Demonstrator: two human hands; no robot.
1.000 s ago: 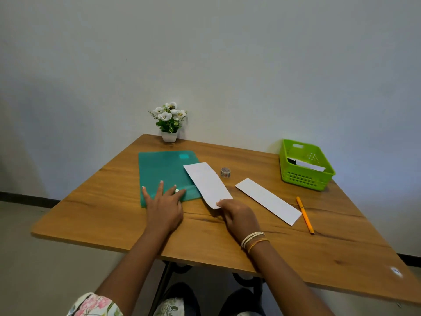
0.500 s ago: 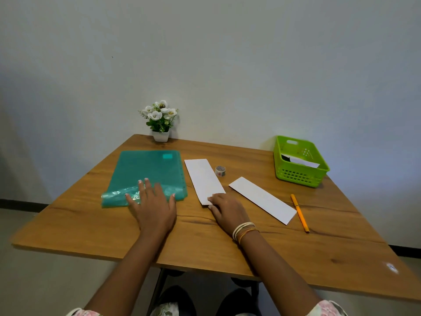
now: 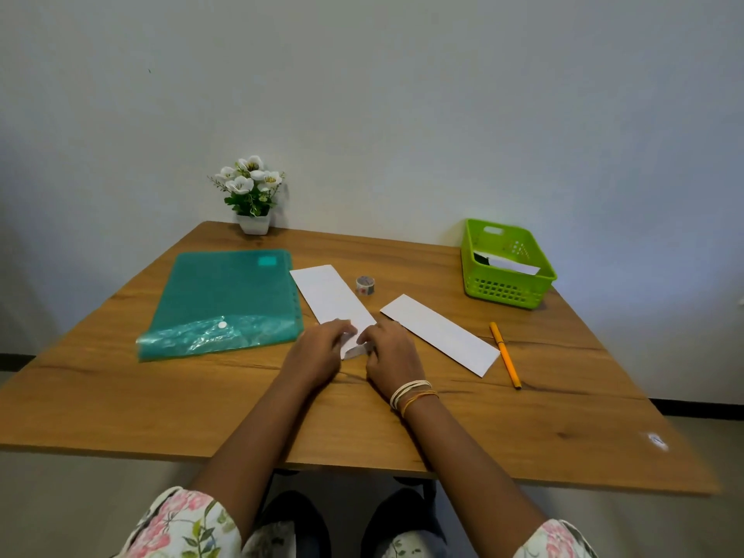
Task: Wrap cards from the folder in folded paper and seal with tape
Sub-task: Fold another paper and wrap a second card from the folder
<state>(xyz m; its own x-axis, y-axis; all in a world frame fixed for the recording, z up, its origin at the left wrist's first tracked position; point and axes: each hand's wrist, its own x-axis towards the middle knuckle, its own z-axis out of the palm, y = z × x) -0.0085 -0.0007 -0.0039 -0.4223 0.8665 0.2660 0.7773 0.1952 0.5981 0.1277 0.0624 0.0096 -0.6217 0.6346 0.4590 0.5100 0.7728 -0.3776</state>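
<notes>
Paper strip, white, folded long and narrow, lies flat on the wooden table with its long axis running from the far left toward the near right; its near end sits under both hands and is curled up off the surface between them. Left hand: fingers bent, tips pinching the near end of the strip from the left. Right hand: fingers bent, tips closed on the same end from the right, bracelets at the wrist. Second paper strip, white, flat, just right of the right hand, its long axis parallel to the first, not touching it. Tape roll, small, standing between the far ends of the two strips, apart from both. Folder, teal, translucent, flat to the left of the first strip, its crinkled near flap with a white snap button; contents cannot be told. Basket, green, perforated, at the far right of the table, holding a white sheet and something dark. Pen, orange, lying right of the second strip. Potted white flowers at the far edge against the wall.
</notes>
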